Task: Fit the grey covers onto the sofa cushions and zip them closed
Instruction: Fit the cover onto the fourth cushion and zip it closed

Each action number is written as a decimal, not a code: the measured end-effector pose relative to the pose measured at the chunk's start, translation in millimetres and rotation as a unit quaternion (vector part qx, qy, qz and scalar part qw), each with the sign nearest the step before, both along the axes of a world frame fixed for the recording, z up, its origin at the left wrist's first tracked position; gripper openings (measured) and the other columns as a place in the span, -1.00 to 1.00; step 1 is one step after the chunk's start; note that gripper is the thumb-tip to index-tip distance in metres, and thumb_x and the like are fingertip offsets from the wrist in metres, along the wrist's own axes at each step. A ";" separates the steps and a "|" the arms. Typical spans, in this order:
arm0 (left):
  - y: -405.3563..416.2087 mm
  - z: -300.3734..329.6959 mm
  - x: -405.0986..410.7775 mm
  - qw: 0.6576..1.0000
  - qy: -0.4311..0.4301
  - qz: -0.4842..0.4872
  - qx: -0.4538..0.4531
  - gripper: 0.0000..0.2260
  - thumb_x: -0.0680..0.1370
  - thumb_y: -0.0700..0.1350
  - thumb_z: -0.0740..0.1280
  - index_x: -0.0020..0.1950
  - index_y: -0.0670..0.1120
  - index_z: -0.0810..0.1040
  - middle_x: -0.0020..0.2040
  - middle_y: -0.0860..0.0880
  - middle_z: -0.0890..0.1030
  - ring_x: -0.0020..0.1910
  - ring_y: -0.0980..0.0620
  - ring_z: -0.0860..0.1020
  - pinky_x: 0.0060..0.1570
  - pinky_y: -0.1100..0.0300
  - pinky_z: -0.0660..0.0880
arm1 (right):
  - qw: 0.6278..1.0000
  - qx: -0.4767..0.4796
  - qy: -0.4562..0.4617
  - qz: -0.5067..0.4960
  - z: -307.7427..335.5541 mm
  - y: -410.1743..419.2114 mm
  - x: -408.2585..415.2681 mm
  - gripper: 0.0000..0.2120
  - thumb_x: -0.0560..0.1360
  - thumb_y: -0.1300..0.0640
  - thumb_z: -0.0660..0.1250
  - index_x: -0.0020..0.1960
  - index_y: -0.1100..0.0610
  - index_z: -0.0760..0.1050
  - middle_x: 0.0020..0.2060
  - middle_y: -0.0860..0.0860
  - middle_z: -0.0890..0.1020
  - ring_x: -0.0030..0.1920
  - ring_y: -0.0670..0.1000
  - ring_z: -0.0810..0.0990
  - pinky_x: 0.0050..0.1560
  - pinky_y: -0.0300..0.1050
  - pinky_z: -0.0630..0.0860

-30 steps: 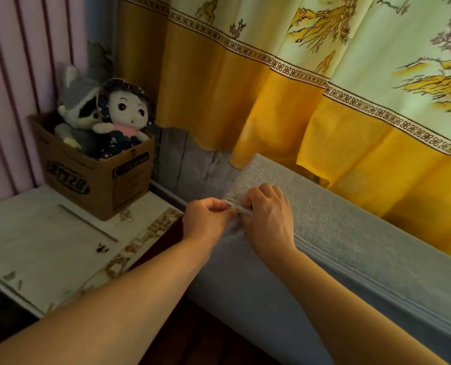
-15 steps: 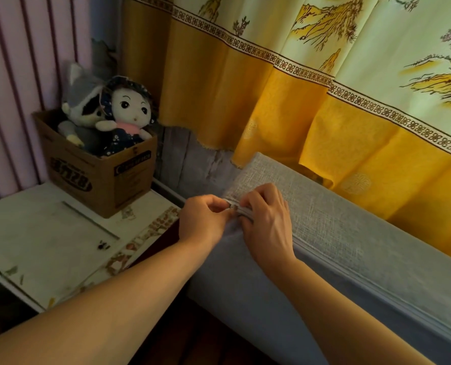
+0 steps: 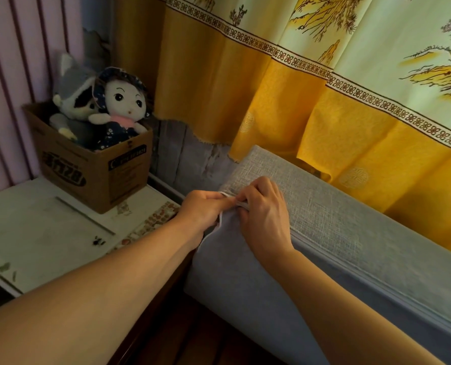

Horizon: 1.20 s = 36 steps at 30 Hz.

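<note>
A long sofa cushion in a grey cover [image 3: 337, 222] stands on its edge against the curtain, running from the middle to the lower right. A zip line [image 3: 364, 270] runs along its top front edge. At the cushion's left end my left hand [image 3: 203, 209] pinches the cover's corner fabric, fingers curled. My right hand [image 3: 264, 214] sits right beside it, fingers curled over the seam where the zip ends. The zip pull is hidden under my fingers.
A white side table [image 3: 48, 233] stands at the left with a cardboard box [image 3: 95, 167] holding a doll [image 3: 124, 106] and a plush animal [image 3: 74, 93]. A yellow patterned curtain [image 3: 311, 88] hangs behind the cushion. Dark wooden floor [image 3: 187, 338] lies below.
Both hands stay at the cushion's left end with little movement. The cover's corner edge now bulges out a little below my left hand.
</note>
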<state>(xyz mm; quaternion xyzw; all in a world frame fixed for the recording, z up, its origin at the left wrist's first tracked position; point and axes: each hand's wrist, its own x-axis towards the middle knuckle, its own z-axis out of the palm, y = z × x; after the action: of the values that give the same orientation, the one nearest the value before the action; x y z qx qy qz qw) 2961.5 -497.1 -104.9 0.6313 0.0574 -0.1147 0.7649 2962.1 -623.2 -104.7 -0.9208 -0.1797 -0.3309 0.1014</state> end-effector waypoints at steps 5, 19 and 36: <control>6.2 1.0 -1.1 0.992 0.081 0.031 -0.088 -0.94 0.53 -0.22 0.34 -0.09 -0.13 0.60 -0.21 0.02 0.59 -0.32 0.17 0.55 -0.47 0.35 0.42 | 1.000 -0.016 0.005 -0.007 4.5 4.6 -3.3 -0.90 0.33 0.36 0.39 -0.27 0.20 0.53 -0.27 0.08 0.53 -0.25 0.10 0.51 -0.26 -0.01 0.51; 11.5 -13.0 10.9 0.976 0.161 0.006 -0.143 -0.92 0.51 -0.11 0.38 -0.16 -0.06 0.54 -0.03 0.04 0.54 -0.02 0.11 0.45 -0.22 0.20 0.27 | 0.991 -0.110 -0.013 -0.069 6.6 11.1 -10.0 -0.78 0.26 0.36 0.47 -0.22 0.15 0.48 -0.25 0.05 0.50 -0.26 0.08 0.50 -0.22 -0.03 0.44; 12.0 -63.9 18.5 0.950 0.256 0.008 -0.180 -0.83 0.52 -0.13 0.37 0.08 -0.15 0.58 0.14 -0.03 0.54 0.04 0.04 0.45 -0.15 0.16 0.28 | 0.991 -0.067 0.074 -0.085 8.1 19.8 -0.9 -0.92 0.42 0.21 0.36 -0.14 0.15 0.46 -0.15 0.01 0.46 -0.09 0.04 0.44 -0.03 -0.13 0.27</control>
<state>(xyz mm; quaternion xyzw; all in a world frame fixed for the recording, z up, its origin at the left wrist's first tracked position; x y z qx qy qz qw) 2980.1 -485.1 -168.8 0.4319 0.2342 -0.2747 0.8265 2961.2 -603.4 -96.5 -0.9593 -0.1151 -0.2566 0.0236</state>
